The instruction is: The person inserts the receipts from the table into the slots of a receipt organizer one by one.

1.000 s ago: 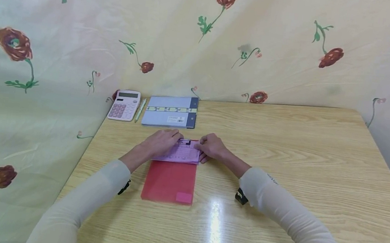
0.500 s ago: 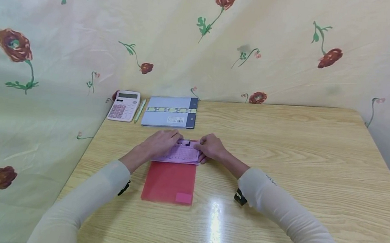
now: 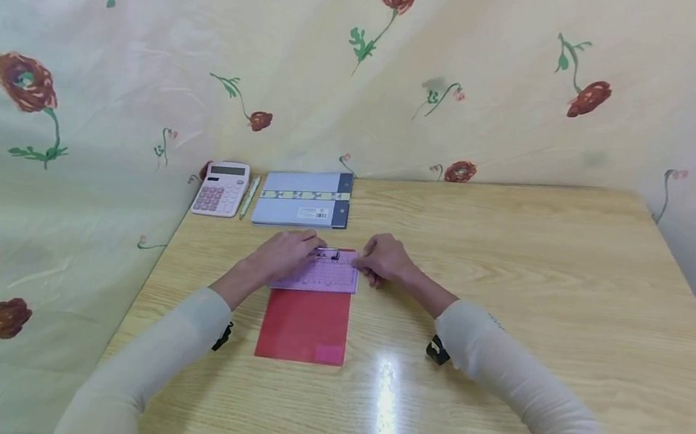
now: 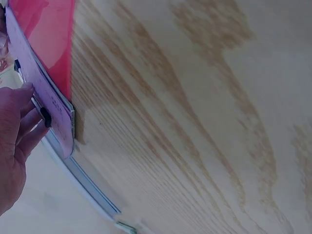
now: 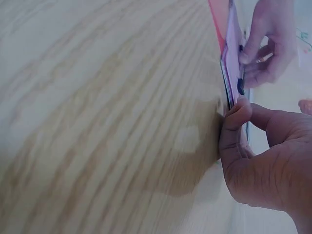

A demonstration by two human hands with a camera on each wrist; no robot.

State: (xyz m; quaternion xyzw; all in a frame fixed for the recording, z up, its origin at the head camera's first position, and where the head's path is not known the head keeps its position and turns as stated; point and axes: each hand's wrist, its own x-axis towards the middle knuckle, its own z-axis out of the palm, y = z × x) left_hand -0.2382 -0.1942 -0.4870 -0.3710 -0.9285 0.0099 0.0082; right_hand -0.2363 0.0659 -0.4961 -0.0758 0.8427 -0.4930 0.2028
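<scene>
A stack of purple printed papers (image 3: 330,275) lies over the upper part of a red folder (image 3: 304,325), under a metal clip with dark ends (image 3: 335,254). My left hand (image 3: 286,256) holds the stack at its clip end; in the left wrist view the thumb lies on top by the clip, the fingers bent beyond the edge. At the top right corner of the papers, my right hand (image 3: 387,259) pinches the edge between thumb and curled forefinger, seen close in the right wrist view. Part of the clip is hidden behind the left hand.
Behind the hands lie a pale blue ring binder (image 3: 286,207), a pen (image 3: 249,197) and a pink and white calculator (image 3: 222,189). The wooden table (image 3: 513,268) ends at a floral curtain (image 3: 506,69) at the back and left.
My right hand has shifted slightly up and right at the corner. The purple papers now lie flatter and more even along their edge. The left hand stays in place.
</scene>
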